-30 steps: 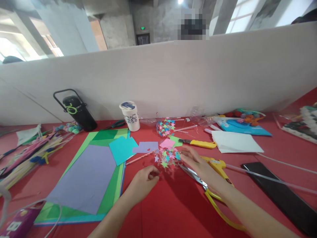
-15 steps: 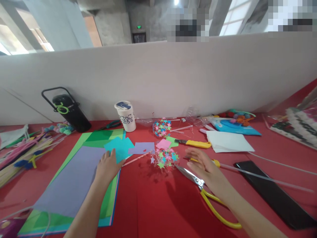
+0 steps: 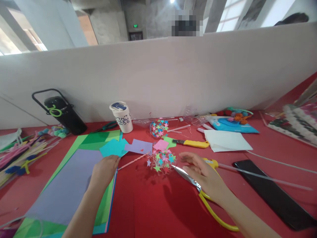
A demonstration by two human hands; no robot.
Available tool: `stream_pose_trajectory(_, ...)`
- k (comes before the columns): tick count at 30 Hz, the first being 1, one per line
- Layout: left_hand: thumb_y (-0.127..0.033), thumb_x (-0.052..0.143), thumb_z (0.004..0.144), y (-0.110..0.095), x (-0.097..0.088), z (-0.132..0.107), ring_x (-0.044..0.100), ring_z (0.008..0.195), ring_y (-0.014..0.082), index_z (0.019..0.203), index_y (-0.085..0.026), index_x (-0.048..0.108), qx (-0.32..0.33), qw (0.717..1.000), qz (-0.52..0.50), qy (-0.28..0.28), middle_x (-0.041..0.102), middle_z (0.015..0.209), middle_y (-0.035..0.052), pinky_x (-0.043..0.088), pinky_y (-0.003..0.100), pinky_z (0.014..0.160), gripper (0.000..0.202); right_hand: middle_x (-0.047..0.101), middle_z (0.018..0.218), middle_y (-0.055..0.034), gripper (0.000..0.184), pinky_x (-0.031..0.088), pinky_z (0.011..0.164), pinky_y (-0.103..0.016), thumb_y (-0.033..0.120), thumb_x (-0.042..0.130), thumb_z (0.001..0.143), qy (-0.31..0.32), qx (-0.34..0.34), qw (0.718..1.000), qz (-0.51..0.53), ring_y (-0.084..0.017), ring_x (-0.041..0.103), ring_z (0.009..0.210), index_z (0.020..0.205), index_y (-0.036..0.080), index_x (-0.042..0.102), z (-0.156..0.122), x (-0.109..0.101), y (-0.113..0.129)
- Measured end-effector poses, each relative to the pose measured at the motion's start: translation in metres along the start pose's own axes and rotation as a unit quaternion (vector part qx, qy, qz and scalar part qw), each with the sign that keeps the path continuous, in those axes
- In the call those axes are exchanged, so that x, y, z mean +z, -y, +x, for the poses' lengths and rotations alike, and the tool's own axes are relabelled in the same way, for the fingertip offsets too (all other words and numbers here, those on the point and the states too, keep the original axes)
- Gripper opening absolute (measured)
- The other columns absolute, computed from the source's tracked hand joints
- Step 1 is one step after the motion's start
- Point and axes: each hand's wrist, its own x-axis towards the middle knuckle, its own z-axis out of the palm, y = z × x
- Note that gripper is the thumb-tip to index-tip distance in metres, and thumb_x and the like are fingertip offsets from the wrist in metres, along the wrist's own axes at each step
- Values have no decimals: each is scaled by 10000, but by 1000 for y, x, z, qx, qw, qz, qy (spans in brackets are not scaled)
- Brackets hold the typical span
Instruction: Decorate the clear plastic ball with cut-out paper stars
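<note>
My left hand point(image 3: 105, 172) is closed, thumb and fingers together, at the lower edge of the cyan paper point(image 3: 112, 147). The near end of a pink twisted stick point(image 3: 132, 162) lies just beside its fingertips; whether they grip anything is hidden. That stick runs up to a clear ball covered in colored stars point(image 3: 160, 161). My right hand point(image 3: 201, 173) hovers right of the ball, fingers curved apart and holding nothing. Beneath it lie yellow-handled scissors point(image 3: 187, 177), blades pointing at the ball. Behind is a second star-covered ball point(image 3: 158, 128).
Purple point(image 3: 141, 146) and pink point(image 3: 160, 144) paper pieces lie behind the near ball. A yellow utility knife point(image 3: 195, 143), a white cup point(image 3: 122, 117), a black bottle point(image 3: 65, 115), a black phone-like slab point(image 3: 272, 193) and stacked colored sheets point(image 3: 64, 185) surround the hands.
My left hand's fingers have drawn together, having been spread over the paper. The purple paper piece has tilted slightly. My right hand stays nearly in place; the whole view has shifted a little.
</note>
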Motion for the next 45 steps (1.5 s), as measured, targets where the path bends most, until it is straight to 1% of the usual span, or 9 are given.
stream_pose_trajectory(6,-134,339,869,-2,-16,-4,586,981,274,961,-170,646,9,996,19,-90,657,1029,116,398,405,891,323,584,1130,-81,274,419,942,-467,380,559,809,1,5,1000,13,-276,549,1092,1053,259,532,2,-5,7)
stream_pose_trajectory(11,-174,410,867,-5,-27,-13,407,1195,360,836,-158,699,-56,952,-1,-300,472,1263,180,328,497,974,291,592,1125,-96,303,422,941,-487,401,577,779,-7,15,1000,23,-294,558,1080,1041,254,540,2,-7,13)
stream_pose_trajectory(17,-241,410,859,2,-33,-14,585,864,232,995,-154,658,-120,895,-208,-376,606,889,86,451,381,824,296,617,1106,-93,332,450,917,-472,458,582,777,-13,9,1000,10,-292,589,1041,1037,255,548,-1,-6,24)
stream_pose_trajectory(23,-304,669,632,25,-41,-31,595,587,126,914,-189,650,-249,696,-585,-334,583,656,-49,491,273,645,305,626,1055,-77,337,502,854,-412,471,555,804,-23,-18,999,-39,-255,611,996,1055,248,540,-11,-3,30)
stream_pose_trajectory(26,-279,742,473,41,-38,-57,570,528,102,817,-180,637,-303,659,-624,-291,586,594,-67,475,237,585,373,636,1018,-55,264,511,821,-377,418,493,857,-26,-59,993,-101,-216,622,931,1064,261,544,-24,8,39)
stream_pose_trajectory(31,-404,748,451,56,-17,-110,599,543,160,997,-169,604,-376,726,-564,-119,686,619,-20,467,280,560,611,643,1015,-31,170,489,839,-301,181,492,865,184,-149,953,-189,-166,606,944,1005,231,574,-44,60,56)
stream_pose_trajectory(35,-432,742,418,53,-8,-134,515,467,153,963,-147,607,-362,753,-542,-92,602,468,-61,434,288,507,629,658,906,-18,86,494,737,-258,143,570,832,296,-293,861,-291,-161,593,829,902,178,604,-34,127,55)
stream_pose_trajectory(42,-291,788,421,66,-10,-142,602,629,116,859,-134,672,-377,566,-700,-218,685,649,-2,464,187,566,480,600,1159,-163,388,381,966,-424,361,639,810,246,-401,800,-373,-296,471,1116,1061,67,603,-12,221,37)
stream_pose_trajectory(45,-312,776,458,77,-3,-140,591,593,112,853,-134,666,-360,582,-700,-206,668,620,-3,461,185,545,447,603,1141,-184,454,370,950,-459,418,623,816,229,-410,791,-391,-307,490,1073,1076,47,599,-14,234,30)
